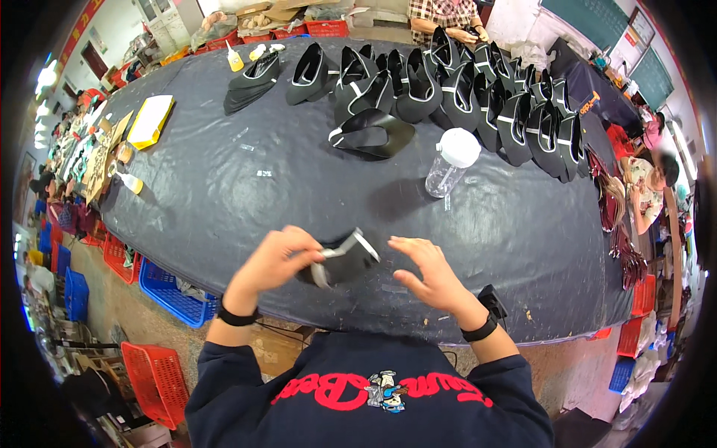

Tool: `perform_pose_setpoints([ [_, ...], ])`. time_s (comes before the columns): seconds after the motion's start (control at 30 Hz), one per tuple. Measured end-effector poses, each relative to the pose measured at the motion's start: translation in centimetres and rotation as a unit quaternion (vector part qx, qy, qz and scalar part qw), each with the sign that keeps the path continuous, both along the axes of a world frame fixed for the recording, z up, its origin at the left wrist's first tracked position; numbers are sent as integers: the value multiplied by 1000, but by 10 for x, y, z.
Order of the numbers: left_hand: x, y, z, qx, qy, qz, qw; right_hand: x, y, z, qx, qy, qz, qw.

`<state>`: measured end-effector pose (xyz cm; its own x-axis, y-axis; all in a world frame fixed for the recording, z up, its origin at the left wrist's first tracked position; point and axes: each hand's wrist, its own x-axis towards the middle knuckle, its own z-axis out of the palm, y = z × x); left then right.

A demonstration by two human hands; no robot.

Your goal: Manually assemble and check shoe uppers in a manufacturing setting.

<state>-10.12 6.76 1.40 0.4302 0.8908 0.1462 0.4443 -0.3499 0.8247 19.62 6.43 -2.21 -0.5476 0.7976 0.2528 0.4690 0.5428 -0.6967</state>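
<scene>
My left hand (270, 261) pinches a black shoe upper (349, 267) by its pale-edged rim, just above the near part of the dark table. The piece is slightly blurred. To its right, my right hand (432, 275) is open with fingers apart, close to the upper but not touching it. Beyond my hands a single black shoe upper (392, 137) with a white-lined edge lies on its side. Many more black shoe uppers (459, 104) stand in rows toward the back right, and a nested stack of uppers (252, 88) sits at the back left.
A clear bottle with a white lid (447, 172) stands right of centre on the black table covering (299, 179). Glue bottles (131, 182) and a yellow-and-white pad (151, 121) lie leftward. Blue (170, 291) and red crates (155, 382) flank the near-left edge. Another person (448, 16) sits opposite.
</scene>
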Motion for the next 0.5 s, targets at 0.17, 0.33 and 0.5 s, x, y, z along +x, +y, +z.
perform_pose_setpoints([
  [0.17,-68,17,-22,90,165,63,980,28,-4,-64,-54,-45,-45,997],
  [0.33,-129,8,-94,63,372,109,920,50,-37,-132,-95,-182,-97,974],
  [0.5,-110,52,-121,43,373,168,911,42,-62,-158,-15,-264,-133,955],
])
